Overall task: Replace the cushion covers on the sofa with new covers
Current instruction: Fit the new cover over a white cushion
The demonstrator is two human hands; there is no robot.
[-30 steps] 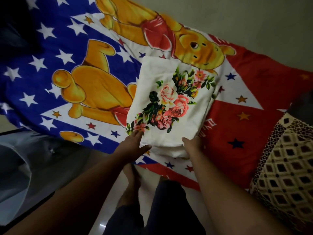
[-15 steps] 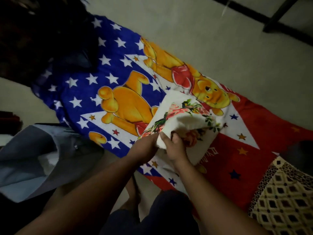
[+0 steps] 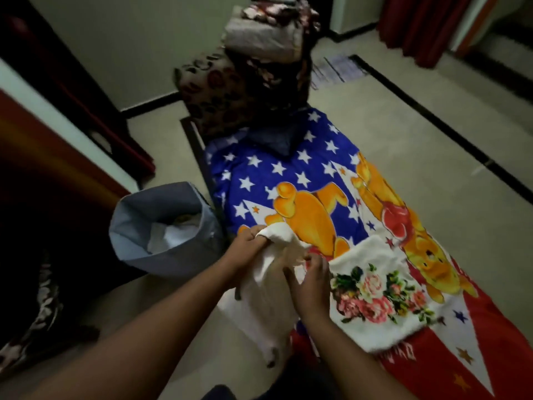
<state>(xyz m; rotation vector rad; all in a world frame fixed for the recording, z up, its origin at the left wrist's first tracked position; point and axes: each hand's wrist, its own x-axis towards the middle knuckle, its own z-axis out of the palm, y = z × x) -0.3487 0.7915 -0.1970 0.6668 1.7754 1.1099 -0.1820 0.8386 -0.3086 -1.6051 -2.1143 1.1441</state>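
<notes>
1. The left hand [image 3: 247, 246] has its fingers curled tight around the top corner of a white cover [image 3: 271, 287]
2. The right hand [image 3: 310, 280] pinches the same white cover with bent fingers, just to the right of the left hand
3. The white cover hangs down between the two hands, past the near edge of the sofa, at about 6 o'clock in the head view
4. Part of the cover has a flower print [image 3: 375, 293] of pink roses and green leaves. It lies flat on the sofa at about 4 o'clock, touching the right hand
5. A bright sheet [image 3: 288, 171] covers the sofa. It is blue with white stars, red at the near end, and has yellow bears on it
6. A grey bag [image 3: 161, 223] stands open on the floor [image 3: 403, 116] at about 9 o'clock, just beside the sofa. There is something white inside it
7. A pile of dark patterned cushions [image 3: 245, 82] sits at the far end of the sofa, at about 12 o'clock
8. The picture is a bit blurry, so small things are hard to make out
</notes>
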